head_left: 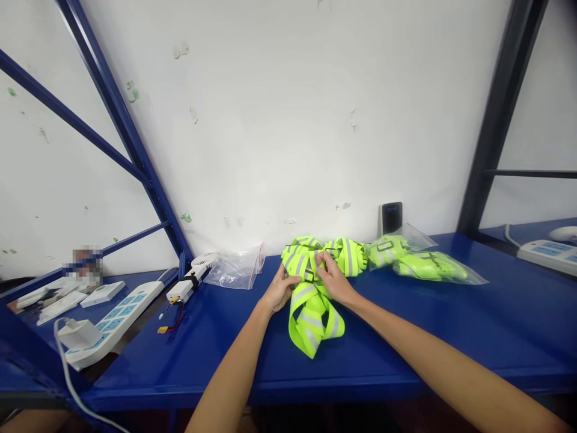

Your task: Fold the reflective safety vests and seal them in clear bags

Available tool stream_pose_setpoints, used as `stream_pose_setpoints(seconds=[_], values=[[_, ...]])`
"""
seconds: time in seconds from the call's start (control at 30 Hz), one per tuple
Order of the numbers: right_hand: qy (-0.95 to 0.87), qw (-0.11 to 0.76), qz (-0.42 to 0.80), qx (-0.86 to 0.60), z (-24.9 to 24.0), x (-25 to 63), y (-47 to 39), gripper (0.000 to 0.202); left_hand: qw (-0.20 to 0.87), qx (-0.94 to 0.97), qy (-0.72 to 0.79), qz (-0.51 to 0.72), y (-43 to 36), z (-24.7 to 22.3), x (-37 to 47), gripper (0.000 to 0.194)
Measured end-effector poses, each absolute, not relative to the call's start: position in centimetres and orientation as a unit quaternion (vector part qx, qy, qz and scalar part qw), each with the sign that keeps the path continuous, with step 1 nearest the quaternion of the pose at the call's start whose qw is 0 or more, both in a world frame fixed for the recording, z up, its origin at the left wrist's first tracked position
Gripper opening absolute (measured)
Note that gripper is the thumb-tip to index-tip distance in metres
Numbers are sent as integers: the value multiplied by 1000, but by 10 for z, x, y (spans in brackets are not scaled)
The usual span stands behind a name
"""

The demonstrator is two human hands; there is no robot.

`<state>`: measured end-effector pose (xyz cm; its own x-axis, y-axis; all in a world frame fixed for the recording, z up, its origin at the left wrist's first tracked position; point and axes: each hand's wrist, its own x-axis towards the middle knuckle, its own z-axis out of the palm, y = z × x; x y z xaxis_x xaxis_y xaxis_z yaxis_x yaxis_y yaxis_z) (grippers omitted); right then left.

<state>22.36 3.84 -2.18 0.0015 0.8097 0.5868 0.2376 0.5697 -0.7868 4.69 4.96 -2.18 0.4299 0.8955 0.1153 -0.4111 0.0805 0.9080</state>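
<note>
The left hand [280, 290] and right hand [333, 278] hold lime reflective straps [312, 296] at the blue table [387, 337], five o'clock from the view's middle. Two o'clock from them, a black gadget [392, 218] shows blurry numbers by the chipped white wall [288, 120].

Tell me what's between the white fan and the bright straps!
A clear bag lies between the fan and the straps, nearer the fan. The head view shows it.

Bright even light, sheen on blue tabletop [451, 313], edges stretched wide-angle
</note>
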Motion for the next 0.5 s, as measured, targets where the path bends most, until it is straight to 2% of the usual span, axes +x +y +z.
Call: stream_pose_setpoints(seconds=[0.17,0.23,0.33,0.43,0.5], values=[[-648,595,291,-377,-18,227,37,45,671,502,249,486,49,-22,47,78],[-662,585,297,-364,-15,229,37,41,664,505,257,488,50,-21,47,78],[-676,581,303,-337,-11,230,38,24,655,501,270,497,51,-22,46,78],[-670,581,323,-331,-11,230,40,28,650,493,278,507,52,-23,45,76],[-651,584,345,-340,-14,230,42,38,647,491,277,514,54,-23,45,73]])
